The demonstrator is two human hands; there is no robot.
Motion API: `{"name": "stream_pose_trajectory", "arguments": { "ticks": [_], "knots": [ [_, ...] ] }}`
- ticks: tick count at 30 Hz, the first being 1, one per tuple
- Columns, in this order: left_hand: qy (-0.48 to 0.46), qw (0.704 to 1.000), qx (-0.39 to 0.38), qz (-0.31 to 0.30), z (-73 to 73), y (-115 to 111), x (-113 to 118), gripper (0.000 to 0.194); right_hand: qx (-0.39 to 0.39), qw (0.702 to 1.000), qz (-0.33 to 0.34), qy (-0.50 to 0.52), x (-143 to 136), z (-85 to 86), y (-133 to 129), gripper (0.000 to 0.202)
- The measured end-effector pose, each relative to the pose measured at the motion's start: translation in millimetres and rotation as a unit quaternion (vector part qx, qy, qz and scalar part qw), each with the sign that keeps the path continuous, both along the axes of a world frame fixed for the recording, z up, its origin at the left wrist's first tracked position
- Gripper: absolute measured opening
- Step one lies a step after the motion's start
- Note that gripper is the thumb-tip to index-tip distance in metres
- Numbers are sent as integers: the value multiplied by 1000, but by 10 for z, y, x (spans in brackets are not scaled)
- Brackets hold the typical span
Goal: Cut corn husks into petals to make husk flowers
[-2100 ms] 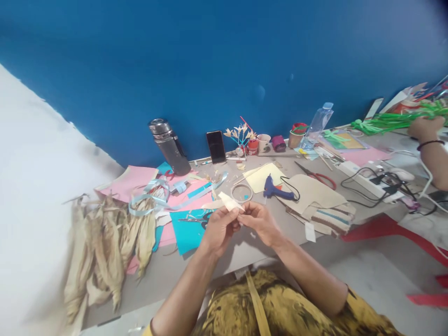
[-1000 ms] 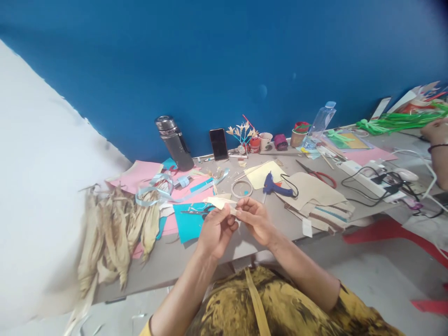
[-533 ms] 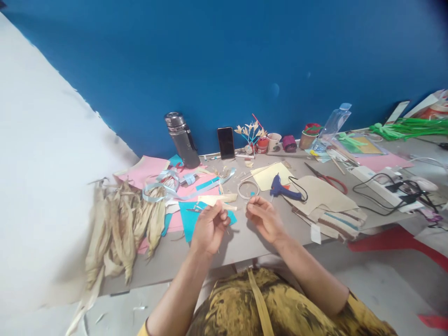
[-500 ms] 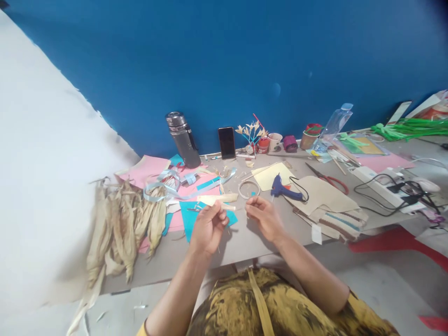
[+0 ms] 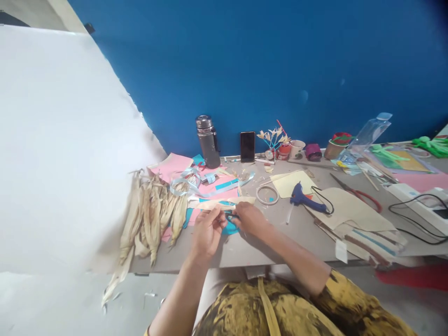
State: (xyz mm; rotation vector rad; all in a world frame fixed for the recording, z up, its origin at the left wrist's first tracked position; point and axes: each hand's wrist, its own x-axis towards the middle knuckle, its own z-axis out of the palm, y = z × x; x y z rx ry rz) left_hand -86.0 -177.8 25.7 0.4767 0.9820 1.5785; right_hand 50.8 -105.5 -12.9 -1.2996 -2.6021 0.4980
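Observation:
My left hand (image 5: 207,232) is closed in a pinch on a small pale husk piece (image 5: 227,206), which sticks out to the right of the fingertips. Just right of it, my right hand (image 5: 251,219) reaches over the blue paper (image 5: 230,228), its fingers closed on the dark handles of small scissors (image 5: 230,216); their blades are hidden. A longer pale husk strip (image 5: 247,199) lies behind both hands. Beyond my right hand are a roll of tape (image 5: 267,195) and a blue glue gun (image 5: 304,199).
Dried corn husks (image 5: 150,219) hang over the table's left edge. A dark flask (image 5: 209,147), a phone (image 5: 247,146), husk flowers (image 5: 273,137) and cups stand along the wall. Red-handled scissors (image 5: 367,198), gloves (image 5: 371,238) and a power strip (image 5: 416,203) are at right.
The view has turned left, so the table things appear further right. My right hand has moved left, close to my left hand, and has taken hold of the small scissors.

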Motion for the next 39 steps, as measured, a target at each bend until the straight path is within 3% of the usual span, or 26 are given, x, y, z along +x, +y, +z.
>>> {"name": "stream_pose_trajectory", "arguments": {
  "ticks": [8,14,17,19,23,24,28,30,32,36,39],
  "knots": [
    [7,999,-4,41,96,-14,-105,34,-10,999,-10,-46,-99,21,117,25],
    [-28,998,5,50,88,22,-166,35,-26,998,-19,-60,-84,32,185,20],
    [-52,997,6,49,69,50,-178,33,-55,998,-8,-16,32,43,238,14],
    [-60,997,3,49,73,65,-174,31,-140,986,4,91,157,32,262,20],
    [-63,997,-11,40,101,100,-128,29,-330,882,-33,335,438,-25,195,25],
    [-65,997,-12,34,103,114,-106,28,-354,857,-47,372,498,-42,153,26],
    [-86,996,-8,7,83,199,32,27,-434,711,-109,542,652,-114,-50,36],
    [-96,995,-6,-6,75,249,119,26,-440,676,-112,580,690,-150,-142,42],
    [-102,995,-4,-13,83,295,201,26,-431,685,-93,580,714,-172,-222,48],
    [-113,993,-15,-12,135,360,314,25,-387,764,-68,512,738,-155,-345,41],
    [-120,992,-34,-7,162,381,346,22,-356,798,-91,477,753,-123,-405,37]
  ]
}}
